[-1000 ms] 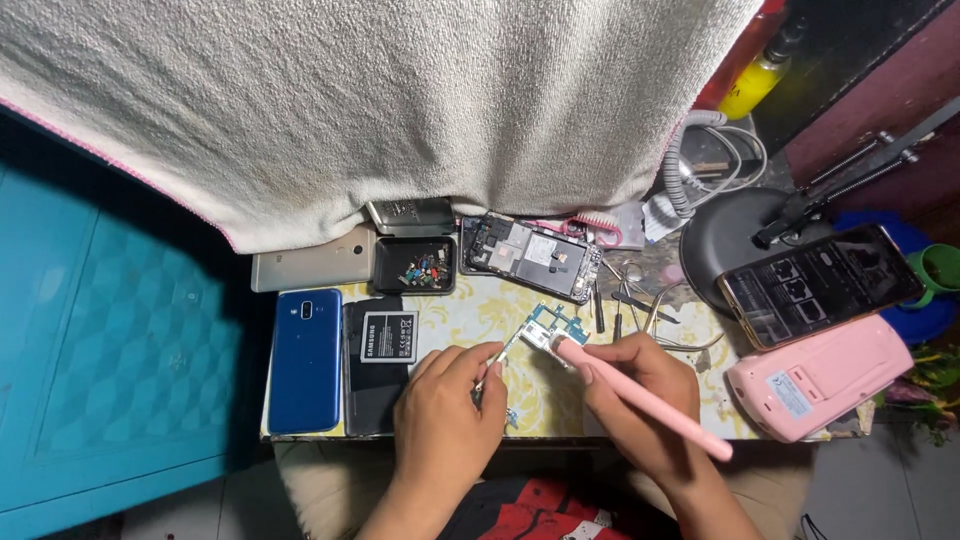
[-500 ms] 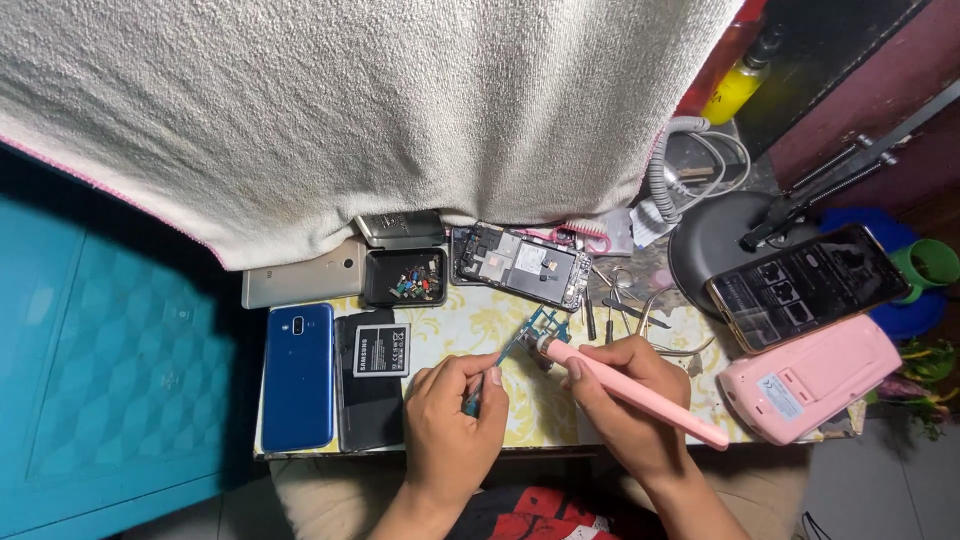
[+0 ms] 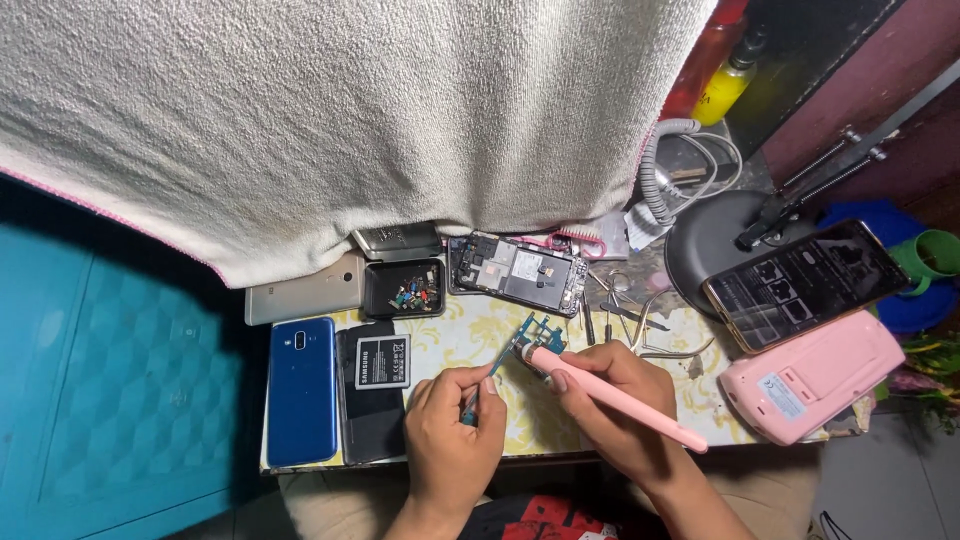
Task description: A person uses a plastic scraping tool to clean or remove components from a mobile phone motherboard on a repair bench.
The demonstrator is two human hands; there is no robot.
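My left hand [image 3: 452, 432] pinches thin tweezers [image 3: 492, 370] whose tips reach a small blue-green circuit board [image 3: 537, 335] lying on the patterned table top. My right hand [image 3: 610, 400] grips a pink pen-shaped tool [image 3: 615, 398]; its tip rests on the same board. An opened phone body [image 3: 517, 270] with bare internals lies just behind the board.
A small black tray of tiny parts [image 3: 403, 288], a blue phone back [image 3: 301, 390], a black phone with a battery [image 3: 382, 362] on it, and a silver phone [image 3: 305, 295] lie left. A lit phone [image 3: 805, 283], pink case [image 3: 812, 376], lamp base [image 3: 712, 240] and loose metal tools [image 3: 625, 310] sit right. A white towel [image 3: 350, 110] hangs over the back.
Both hands stay on the circuit board. The view has shifted slightly, so the table sits a little higher in frame; the tweezers and pink tool barely move.
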